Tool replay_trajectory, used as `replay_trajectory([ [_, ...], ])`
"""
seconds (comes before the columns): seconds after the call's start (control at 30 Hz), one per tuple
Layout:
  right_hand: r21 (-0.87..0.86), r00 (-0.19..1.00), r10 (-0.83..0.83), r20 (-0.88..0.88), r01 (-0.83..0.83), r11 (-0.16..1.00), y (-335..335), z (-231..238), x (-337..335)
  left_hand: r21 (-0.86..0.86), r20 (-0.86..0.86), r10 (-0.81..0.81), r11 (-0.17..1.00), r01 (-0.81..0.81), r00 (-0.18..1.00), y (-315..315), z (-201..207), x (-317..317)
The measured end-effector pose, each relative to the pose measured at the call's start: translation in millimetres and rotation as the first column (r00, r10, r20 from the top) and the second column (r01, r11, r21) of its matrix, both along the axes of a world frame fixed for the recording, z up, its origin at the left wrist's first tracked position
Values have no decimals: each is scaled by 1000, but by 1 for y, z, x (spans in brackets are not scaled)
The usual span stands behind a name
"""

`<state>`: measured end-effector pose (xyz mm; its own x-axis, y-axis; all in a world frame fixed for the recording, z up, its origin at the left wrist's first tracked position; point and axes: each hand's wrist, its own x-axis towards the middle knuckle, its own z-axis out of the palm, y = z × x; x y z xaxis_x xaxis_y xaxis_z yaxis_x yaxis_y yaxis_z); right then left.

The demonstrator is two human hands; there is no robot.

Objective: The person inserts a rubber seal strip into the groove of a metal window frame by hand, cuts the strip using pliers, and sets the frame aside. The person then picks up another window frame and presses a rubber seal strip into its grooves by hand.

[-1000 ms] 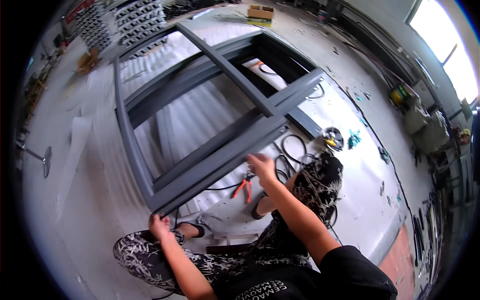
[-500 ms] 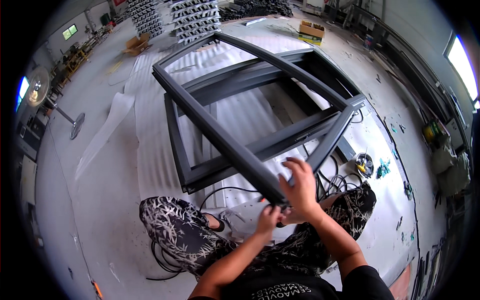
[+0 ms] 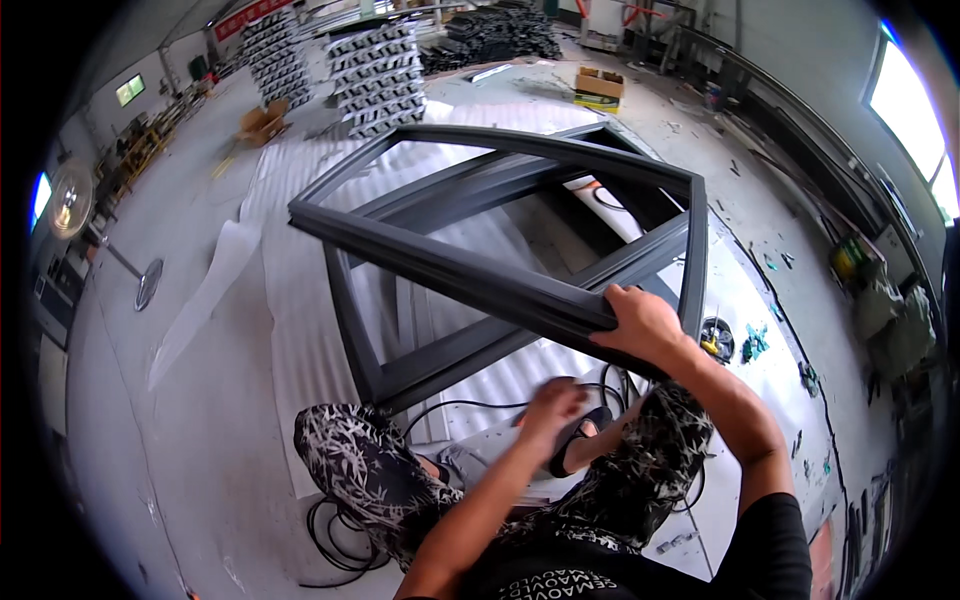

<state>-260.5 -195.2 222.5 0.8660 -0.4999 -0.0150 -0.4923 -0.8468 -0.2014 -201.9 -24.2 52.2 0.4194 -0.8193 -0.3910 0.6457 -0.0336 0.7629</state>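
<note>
A dark grey rectangular window frame lies tilted across a second dark grey frame of like make. My right hand is wrapped over the near bar of the upper one, close to its right corner. Below that bar, apart from it, my left hand hangs above the floor near my foot. Motion blurs its fingers, so whether it holds anything is unclear. A black cable runs along the floor behind it.
White foam sheeting spreads beneath the frames. To the right stands a round container with tools, beside teal scraps. A pedestal fan is at left. Stacked metal profiles and a cardboard box stand farther back.
The upper frame has turned, its near right corner swinging rightward and upward with my right hand on it. My left hand has come away from the frame's corner.
</note>
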Motion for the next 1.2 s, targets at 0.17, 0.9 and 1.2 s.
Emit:
replay_trajectory([
  [0.17, -24, 999, -10, -38, 9, 1000, -10, 61, -61, -35, -288, 397, 905, -424, 872, 43, 12, 119],
  [0.9, -85, 977, -173, -126, 163, 983, 88, 49, -197, -174, -658, 394, 749, -639, 641, 69, -33, 159],
  [1.2, 117, 995, -101, -22, 103, 988, 96, 11, -156, -125, -449, 514, 774, -621, 731, 63, 35, 235],
])
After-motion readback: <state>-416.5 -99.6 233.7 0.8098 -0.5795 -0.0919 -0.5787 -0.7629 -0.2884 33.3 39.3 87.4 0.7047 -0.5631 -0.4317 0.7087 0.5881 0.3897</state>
